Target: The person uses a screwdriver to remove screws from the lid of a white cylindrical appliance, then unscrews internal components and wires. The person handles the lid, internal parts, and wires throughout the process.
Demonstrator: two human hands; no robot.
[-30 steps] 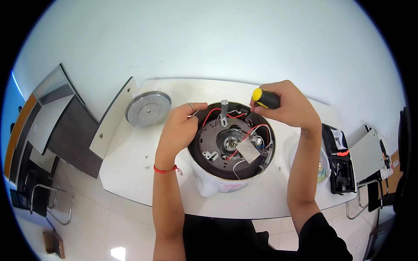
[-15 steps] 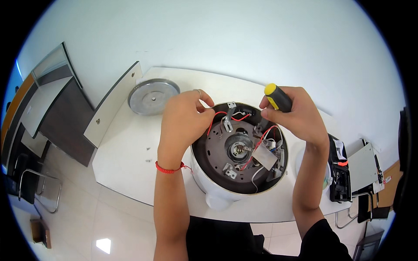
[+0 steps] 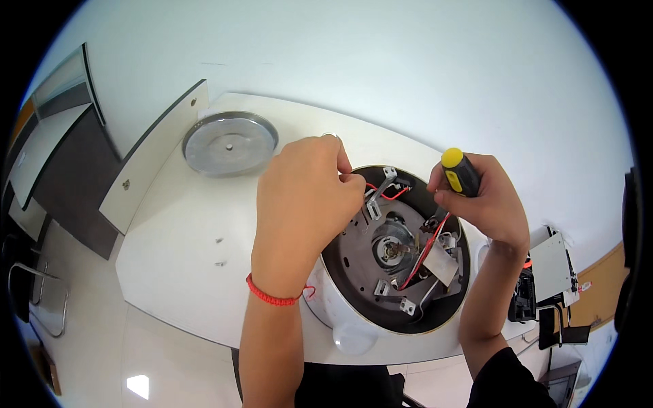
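Observation:
A white rice cooker (image 3: 331,302) lies on the table with its underside open. Inside its dark rim are red and white wires, metal brackets and a round centre piece. My left hand (image 3: 306,194), thumb and forefinger pinched, is at the cooker's far left rim; the fingertips are partly hidden. A red braided bracelet (image 3: 272,299) circles that wrist. In my right hand (image 3: 493,204), above the far right rim, is a screwdriver (image 3: 462,175) with a black and yellow handle, yellow end up. Its shaft points down into the cooker; the tip cannot be made out.
A round metal base plate (image 3: 235,146) lies at the table's far left. Two small metal pieces (image 3: 219,263) sit on the white tabletop (image 3: 177,231). At the right is a black tool case (image 3: 522,296), partly behind my right arm. A low panel (image 3: 160,153) edges the table's left side.
The view has shifted slightly. The cooker and both hands now appear further right and a little lower relative to the metal plate. My right hand still holds the screwdriver.

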